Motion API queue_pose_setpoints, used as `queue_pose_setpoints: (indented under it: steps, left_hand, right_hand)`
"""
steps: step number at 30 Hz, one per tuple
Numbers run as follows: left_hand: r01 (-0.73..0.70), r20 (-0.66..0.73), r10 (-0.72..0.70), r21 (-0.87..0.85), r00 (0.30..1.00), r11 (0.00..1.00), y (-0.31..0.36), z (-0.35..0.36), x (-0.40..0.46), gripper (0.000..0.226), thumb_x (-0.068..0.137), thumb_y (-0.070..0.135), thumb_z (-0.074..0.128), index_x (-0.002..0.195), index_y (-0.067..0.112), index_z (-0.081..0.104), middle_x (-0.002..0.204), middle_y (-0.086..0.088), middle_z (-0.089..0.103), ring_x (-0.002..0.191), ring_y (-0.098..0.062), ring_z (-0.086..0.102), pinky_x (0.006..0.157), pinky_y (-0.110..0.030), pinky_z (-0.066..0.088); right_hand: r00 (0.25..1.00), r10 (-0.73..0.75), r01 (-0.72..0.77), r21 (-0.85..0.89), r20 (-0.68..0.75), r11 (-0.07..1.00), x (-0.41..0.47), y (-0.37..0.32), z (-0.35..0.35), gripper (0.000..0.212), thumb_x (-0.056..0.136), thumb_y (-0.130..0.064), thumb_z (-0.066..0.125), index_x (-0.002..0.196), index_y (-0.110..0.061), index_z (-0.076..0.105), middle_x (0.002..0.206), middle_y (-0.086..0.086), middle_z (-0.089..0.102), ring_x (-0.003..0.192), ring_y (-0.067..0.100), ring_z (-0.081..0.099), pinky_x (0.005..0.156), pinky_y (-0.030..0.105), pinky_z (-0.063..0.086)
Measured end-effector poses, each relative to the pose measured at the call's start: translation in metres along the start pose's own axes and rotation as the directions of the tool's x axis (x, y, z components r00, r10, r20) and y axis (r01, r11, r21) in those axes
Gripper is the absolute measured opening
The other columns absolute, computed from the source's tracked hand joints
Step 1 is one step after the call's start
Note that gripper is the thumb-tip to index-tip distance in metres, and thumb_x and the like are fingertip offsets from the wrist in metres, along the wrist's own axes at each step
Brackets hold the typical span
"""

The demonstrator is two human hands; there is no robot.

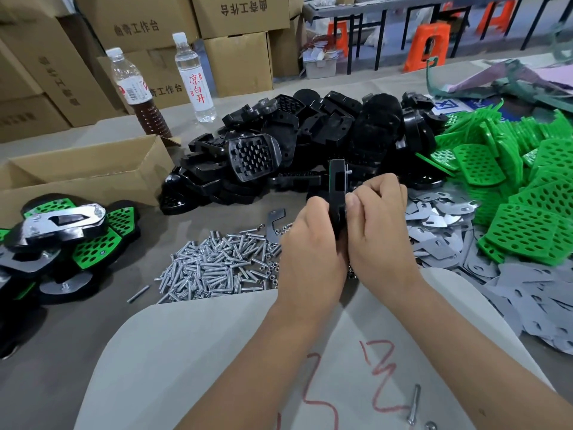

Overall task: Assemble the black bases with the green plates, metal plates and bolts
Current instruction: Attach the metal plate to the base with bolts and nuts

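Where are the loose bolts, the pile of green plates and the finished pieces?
Loose bolts [217,268]: head view, middle of the silver heap.
Green plates [524,193]: head view, a perforated plate amid the pile.
Finished pieces [66,240]: head view, middle of the stack at left.

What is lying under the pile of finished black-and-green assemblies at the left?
The finished black-and-green assemblies rest on the grey table, in front of the open cardboard box. Anything beneath the pile is covered.

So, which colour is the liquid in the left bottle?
Dark brown, filling the lower part of the left bottle; the head view shows it.
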State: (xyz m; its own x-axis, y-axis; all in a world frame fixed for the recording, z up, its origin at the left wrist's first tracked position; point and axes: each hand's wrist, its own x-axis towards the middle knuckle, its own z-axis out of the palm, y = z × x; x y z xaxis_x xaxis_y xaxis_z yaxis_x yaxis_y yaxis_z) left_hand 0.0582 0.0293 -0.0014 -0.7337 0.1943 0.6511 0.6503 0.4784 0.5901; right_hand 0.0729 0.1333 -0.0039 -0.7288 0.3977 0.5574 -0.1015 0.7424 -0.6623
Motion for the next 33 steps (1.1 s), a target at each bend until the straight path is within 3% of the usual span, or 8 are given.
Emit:
queue_pose_setpoints:
  steps: [6, 11, 14, 18, 22, 25, 29, 33]
  left_hand:
    - [-0.050, -0.071, 0.052, 0.038, 0.996, 0.998, -0.002, 0.001, -0.001, 0.024, 0.098, 0.005, 0.060, 0.083, 0.011, 0.042, 0.073, -0.007, 0.053, 0.062, -0.025, 0.042, 0.053, -0.041, 0.037]
    - [0.201, -0.098, -0.217, -0.147, 0.971, 0.968, -0.016, -0.001, 0.006, 0.024, 0.089, 0.016, 0.079, 0.088, 0.014, 0.055, 0.074, 0.006, 0.062, 0.065, -0.012, 0.056, 0.060, -0.033, 0.043]
    - [0.379, -0.125, -0.441, -0.339, 0.889, 0.861, -0.026, -0.005, 0.013, 0.026, 0.085, 0.014, 0.082, 0.086, 0.019, 0.056, 0.077, 0.005, 0.066, 0.070, -0.013, 0.062, 0.066, -0.032, 0.052]
    - [0.503, 0.009, -0.656, -0.650, 0.755, 0.569, -0.034, -0.006, 0.019, 0.020, 0.089, 0.003, 0.077, 0.088, 0.007, 0.057, 0.097, -0.024, 0.067, 0.094, -0.039, 0.072, 0.070, -0.037, 0.064]
    - [0.542, 0.032, -0.602, -0.477, 0.798, 0.692, -0.035, -0.003, 0.016, 0.020, 0.087, 0.012, 0.081, 0.087, 0.012, 0.060, 0.086, -0.010, 0.072, 0.085, -0.031, 0.074, 0.077, -0.053, 0.063]
    - [0.533, 0.003, -0.583, -0.408, 0.812, 0.741, -0.030, -0.002, 0.014, 0.022, 0.085, 0.017, 0.081, 0.090, 0.021, 0.059, 0.083, 0.002, 0.071, 0.078, -0.016, 0.071, 0.078, -0.049, 0.061]
    - [0.541, -0.042, -0.664, -0.542, 0.747, 0.643, -0.033, -0.005, 0.017, 0.044, 0.082, 0.005, 0.076, 0.104, 0.031, 0.047, 0.107, -0.002, 0.065, 0.095, -0.014, 0.068, 0.086, -0.040, 0.058]
    - [0.537, 0.072, -0.693, -0.690, 0.718, 0.485, -0.035, -0.005, 0.021, 0.060, 0.076, -0.006, 0.074, 0.120, 0.028, 0.052, 0.114, -0.003, 0.070, 0.101, -0.015, 0.072, 0.091, -0.043, 0.060]
  right_hand:
    - [0.996, 0.084, -0.085, 0.064, 0.014, 0.994, -0.002, -0.010, 0.003, 0.033, 0.110, -0.014, 0.042, 0.078, -0.015, 0.047, 0.101, 0.006, 0.047, 0.099, 0.027, 0.041, 0.086, 0.027, 0.027]
    - [0.992, -0.109, 0.110, 0.001, 0.067, 0.994, 0.004, 0.002, -0.003, 0.031, 0.109, -0.024, 0.036, 0.085, -0.016, 0.055, 0.093, 0.000, 0.056, 0.093, 0.027, 0.045, 0.086, 0.030, 0.030]
    - [0.991, -0.108, 0.108, 0.001, 0.084, 0.994, 0.004, 0.010, -0.003, 0.022, 0.109, -0.017, 0.045, 0.094, -0.012, 0.060, 0.092, -0.002, 0.060, 0.091, 0.024, 0.046, 0.085, 0.036, 0.036]
    - [0.989, -0.101, 0.100, 0.012, 0.105, 0.995, 0.002, 0.013, -0.002, 0.012, 0.105, -0.011, 0.056, 0.097, -0.011, 0.065, 0.092, -0.002, 0.063, 0.092, 0.022, 0.053, 0.084, 0.035, 0.041]
    - [0.986, -0.141, 0.137, 0.043, 0.086, 0.990, 0.001, 0.007, -0.004, 0.004, 0.102, -0.014, 0.059, 0.102, -0.014, 0.063, 0.096, -0.005, 0.060, 0.094, 0.015, 0.052, 0.082, 0.025, 0.040]
    - [0.982, -0.128, 0.136, -0.047, 0.142, 0.990, 0.001, 0.010, -0.004, 0.008, 0.101, -0.020, 0.060, 0.095, -0.014, 0.060, 0.093, -0.003, 0.057, 0.092, 0.020, 0.050, 0.082, 0.033, 0.042]
    - [0.922, -0.012, 0.174, -0.385, 0.387, 0.906, 0.003, 0.010, -0.003, 0.026, 0.095, -0.044, 0.069, 0.103, -0.020, 0.062, 0.101, -0.003, 0.053, 0.105, 0.022, 0.044, 0.082, 0.033, 0.045]
    - [0.890, 0.016, 0.159, -0.342, 0.456, 0.926, 0.003, 0.003, -0.002, 0.015, 0.097, -0.035, 0.069, 0.092, -0.023, 0.062, 0.098, -0.005, 0.048, 0.106, 0.020, 0.039, 0.078, 0.035, 0.045]
